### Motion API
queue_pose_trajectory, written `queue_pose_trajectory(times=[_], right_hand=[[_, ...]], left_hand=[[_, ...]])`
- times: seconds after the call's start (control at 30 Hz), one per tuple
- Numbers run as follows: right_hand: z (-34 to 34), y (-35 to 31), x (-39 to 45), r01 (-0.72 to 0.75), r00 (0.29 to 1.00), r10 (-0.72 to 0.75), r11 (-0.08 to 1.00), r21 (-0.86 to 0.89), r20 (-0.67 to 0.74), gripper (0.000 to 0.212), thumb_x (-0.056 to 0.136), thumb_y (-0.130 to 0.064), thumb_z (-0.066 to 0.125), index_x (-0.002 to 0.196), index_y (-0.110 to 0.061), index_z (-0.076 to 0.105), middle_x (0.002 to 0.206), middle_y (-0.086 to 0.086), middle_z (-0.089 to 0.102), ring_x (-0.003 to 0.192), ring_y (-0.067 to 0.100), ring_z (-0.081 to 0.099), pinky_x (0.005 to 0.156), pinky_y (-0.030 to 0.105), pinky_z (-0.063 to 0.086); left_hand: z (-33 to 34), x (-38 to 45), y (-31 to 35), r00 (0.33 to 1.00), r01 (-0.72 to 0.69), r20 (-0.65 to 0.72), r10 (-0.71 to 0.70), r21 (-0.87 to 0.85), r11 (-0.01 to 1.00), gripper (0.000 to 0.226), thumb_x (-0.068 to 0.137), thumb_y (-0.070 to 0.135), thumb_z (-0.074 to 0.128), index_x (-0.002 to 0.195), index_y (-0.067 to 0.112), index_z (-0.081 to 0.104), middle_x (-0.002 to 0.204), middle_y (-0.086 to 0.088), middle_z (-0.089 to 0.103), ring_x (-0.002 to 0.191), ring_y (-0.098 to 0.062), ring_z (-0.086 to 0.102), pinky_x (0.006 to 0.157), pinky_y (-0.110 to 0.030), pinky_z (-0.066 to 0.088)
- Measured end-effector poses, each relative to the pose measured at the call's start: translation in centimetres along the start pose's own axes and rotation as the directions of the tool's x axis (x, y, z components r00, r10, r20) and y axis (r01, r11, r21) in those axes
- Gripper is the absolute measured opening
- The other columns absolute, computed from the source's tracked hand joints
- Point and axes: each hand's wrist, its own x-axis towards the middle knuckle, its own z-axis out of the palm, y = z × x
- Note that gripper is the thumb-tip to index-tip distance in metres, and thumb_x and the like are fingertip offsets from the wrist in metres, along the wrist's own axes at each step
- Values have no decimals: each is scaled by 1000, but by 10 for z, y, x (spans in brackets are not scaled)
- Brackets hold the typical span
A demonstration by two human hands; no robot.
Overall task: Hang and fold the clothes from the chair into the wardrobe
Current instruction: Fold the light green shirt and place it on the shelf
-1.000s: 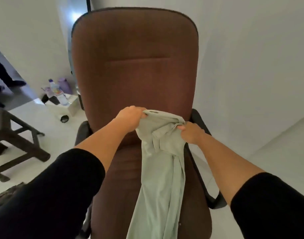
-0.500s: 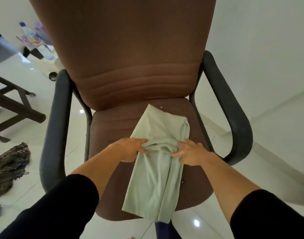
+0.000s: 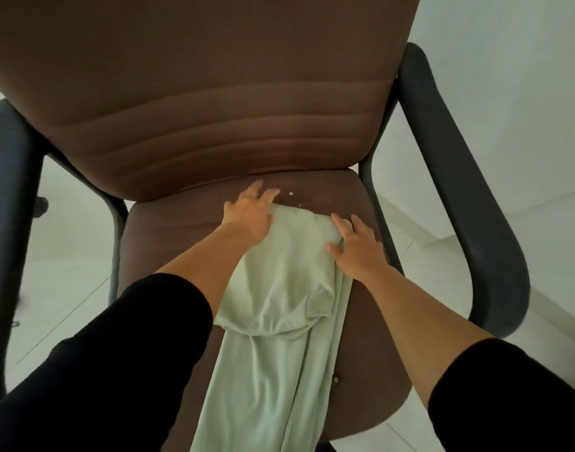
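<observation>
- While both hands lie flat, the garment (image 3: 279,305), pale green and soft, rests on the chair seat (image 3: 168,230), its top part doubled back over the rest and its lower end hanging past the front edge.
- Left hand (image 3: 249,210): fingers spread and straight, palm at the garment's upper left corner, fingertips reaching onto bare seat. Nothing is gripped.
- Right hand (image 3: 356,244): fingers spread and straight, pressing the upper right corner of the fold. Nothing is gripped.
- Risk, slippage: the overhanging length is probably heavy enough to drag the cloth forward off the seat once the hands lift.
- Risk, crooked fold: the folded layer sits bunched and uneven at its lower edge; a further fold over it would likely lock in creases.
- Risk, lint: small pale specks (image 3: 291,193) lie on the seat just beyond the garment and may cling to it.
- Surface: brown padded cloth seat, slightly curved, narrow for folding; ribbed brown backrest (image 3: 214,93) behind.
- Fittings: dark armrests (image 3: 468,177) either side, on thin metal supports.
- Room: pale glossy tiled floor (image 3: 67,256), plain light wall (image 3: 507,60) to the right. No wardrobe in view.
</observation>
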Motion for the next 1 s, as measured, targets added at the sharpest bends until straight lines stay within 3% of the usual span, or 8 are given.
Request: queue_pose_trajectory(times=[0.13, 0.23, 0.37, 0.5, 0.63, 0.73, 0.83, 1.0], right_hand=[[-6, -1, 25, 7, 996, -9, 1000, -18, -85, 74, 88, -50, 55, 148, -25, 21, 146, 8, 29, 135, 31, 22, 108, 46, 30], [-12, -3, 35, 40, 999, -42, 994, 101, 12, 71, 84, -40, 64, 145, -20, 33, 142, 11, 39, 133, 29, 33, 107, 40, 33], [-25, -13, 37, 53, 998, -57, 991, 120, 31, 50, 83, -27, 67, 130, -18, 53, 124, 9, 57, 112, 27, 56, 92, 35, 48], [-48, -28, 34, 80, 951, -31, 985, 151, -307, 25, 85, -22, 63, 109, -18, 63, 108, 11, 53, 100, 29, 55, 78, 35, 48], [-71, -46, 22, 157, 862, -51, 973, 171, -504, 21, 83, -16, 62, 104, -14, 65, 104, 12, 51, 95, 31, 54, 80, 42, 50], [-70, -53, -8, 221, 829, -101, 963, 156, -550, 18, 81, -13, 64, 99, -13, 65, 100, 11, 51, 91, 30, 54, 78, 40, 49], [-54, -54, -53, 276, 816, -170, 954, 114, -552, 18, 78, -8, 63, 95, -13, 64, 96, 9, 50, 88, 28, 53, 74, 38, 48], [9, -49, -151, 292, 833, -215, 954, 75, -510, 23, 71, -2, 63, 90, -14, 64, 90, 1, 46, 88, 25, 51, 73, 35, 45]], left_hand=[[5, 28, 0, 973, 231, 69, -222, -178, 956, 62, 95, 41, 48, 147, 19, 24, 150, -15, 28, 133, -36, 37, 104, -45, 37], [9, 35, -1, 948, 313, 139, -285, -258, 914, 70, 88, 50, 57, 145, 17, 33, 140, -15, 45, 128, -33, 45, 102, -38, 40], [-5, 36, -2, 958, 270, 177, -224, -302, 915, 50, 85, 32, 66, 130, 17, 54, 130, -8, 56, 118, -24, 55, 96, -27, 45], [-40, 33, -4, 952, 224, -45, -304, -577, 786, 25, 85, 23, 66, 109, 19, 65, 108, -6, 66, 101, -21, 62, 82, -23, 48], [-68, 15, -4, 941, 97, -163, -298, -712, 695, 16, 85, 26, 65, 101, 22, 63, 100, -1, 63, 92, -16, 58, 73, -25, 45], [-67, -24, -10, 942, 28, -177, -286, -806, 591, 8, 85, 25, 66, 87, 28, 59, 93, 4, 61, 84, -14, 57, 63, -23, 44], [-47, -79, -17, 940, -3, -177, -290, -857, 515, 19, 84, 22, 67, 74, 33, 56, 83, 12, 59, 79, -10, 55, 66, -25, 45], [15, -180, -31, 953, -17, -148, -264, -898, 439, 21, 83, 6, 66, 78, 25, 59, 86, 10, 59, 72, -1, 53, 57, -8, 41]])
